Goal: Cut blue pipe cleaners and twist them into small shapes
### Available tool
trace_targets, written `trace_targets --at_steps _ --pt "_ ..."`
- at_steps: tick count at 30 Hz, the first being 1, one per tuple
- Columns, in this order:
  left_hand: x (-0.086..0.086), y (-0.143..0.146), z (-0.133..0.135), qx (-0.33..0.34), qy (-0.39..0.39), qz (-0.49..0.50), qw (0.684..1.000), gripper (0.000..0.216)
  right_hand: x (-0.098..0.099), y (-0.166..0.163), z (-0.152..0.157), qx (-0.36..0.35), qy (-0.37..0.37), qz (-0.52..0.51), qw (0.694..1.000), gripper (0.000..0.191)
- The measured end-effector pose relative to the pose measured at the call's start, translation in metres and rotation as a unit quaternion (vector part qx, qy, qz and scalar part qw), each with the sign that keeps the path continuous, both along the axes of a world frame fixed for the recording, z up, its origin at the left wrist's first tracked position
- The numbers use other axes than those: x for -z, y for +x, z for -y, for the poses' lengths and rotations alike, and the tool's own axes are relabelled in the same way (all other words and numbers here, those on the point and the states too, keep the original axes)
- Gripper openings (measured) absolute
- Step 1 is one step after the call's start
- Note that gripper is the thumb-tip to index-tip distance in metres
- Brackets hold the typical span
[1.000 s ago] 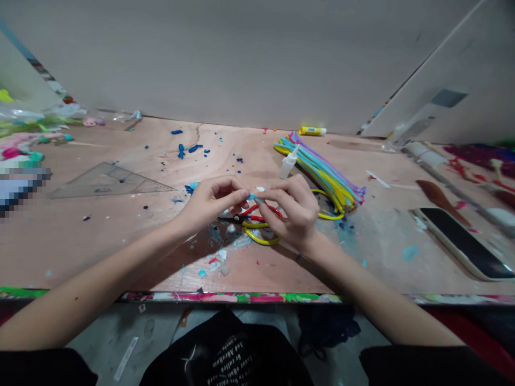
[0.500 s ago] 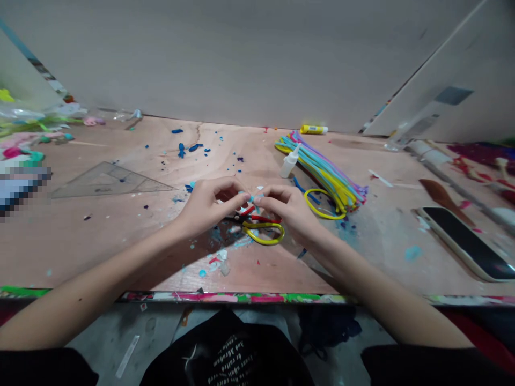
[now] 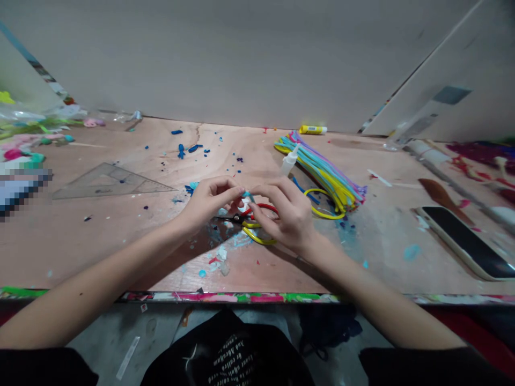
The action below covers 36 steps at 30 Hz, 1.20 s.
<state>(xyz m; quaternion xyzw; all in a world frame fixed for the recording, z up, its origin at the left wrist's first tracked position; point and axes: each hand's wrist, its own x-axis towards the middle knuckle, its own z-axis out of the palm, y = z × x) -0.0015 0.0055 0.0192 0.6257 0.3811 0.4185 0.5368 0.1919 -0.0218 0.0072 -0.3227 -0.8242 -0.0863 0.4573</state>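
A small teal piece [image 3: 248, 195], too small to name surely, is held between my two hands above the table. My left hand [image 3: 211, 199] pinches its left end between thumb and forefinger. From the right, the thumb and forefinger of my right hand [image 3: 288, 210] close on the same piece, the other fingers curled over. Below the hands lies a pair of scissors [image 3: 257, 238] with yellow and red handles, partly covered by my right hand. Blue scraps [image 3: 190, 189] are by my left knuckles.
Right of the hands are a bundle of coloured pipe cleaners [image 3: 328, 166], a white glue bottle [image 3: 288, 161] and a yellow glue stick [image 3: 311, 130]. A phone [image 3: 466, 241] lies far right beside a brown wooden tool [image 3: 442, 198]. Left is a clear set square [image 3: 112, 185].
My right hand has turned, its back now more to the camera and its fingers reaching further over the teal piece. The piece has moved slightly left and up.
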Motion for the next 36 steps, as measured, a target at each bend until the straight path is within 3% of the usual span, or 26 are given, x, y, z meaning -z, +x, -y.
trace_targets --at_steps 5,12,18,28,36 --pt "-0.008 -0.001 0.0 0.006 -0.098 0.041 0.994 0.024 0.0 0.009 -0.007 -0.012 0.092 0.096 0.991 0.022" --pt "-0.011 -0.003 -0.002 0.049 -0.167 0.047 0.984 0.026 -0.001 0.02 -0.016 -0.01 0.145 0.154 0.977 0.029" --pt "-0.006 -0.003 0.001 0.062 -0.194 0.042 0.978 0.022 0.003 0.023 -0.015 0.0 0.165 0.148 0.975 0.022" --pt "-0.002 0.005 0.007 0.037 -0.155 0.057 0.986 0.021 0.006 0.019 -0.011 0.042 0.189 0.135 0.972 0.018" --pt "-0.008 0.003 0.009 0.05 -0.131 0.047 0.989 0.024 0.005 0.019 -0.008 0.021 0.206 0.116 0.971 0.022"
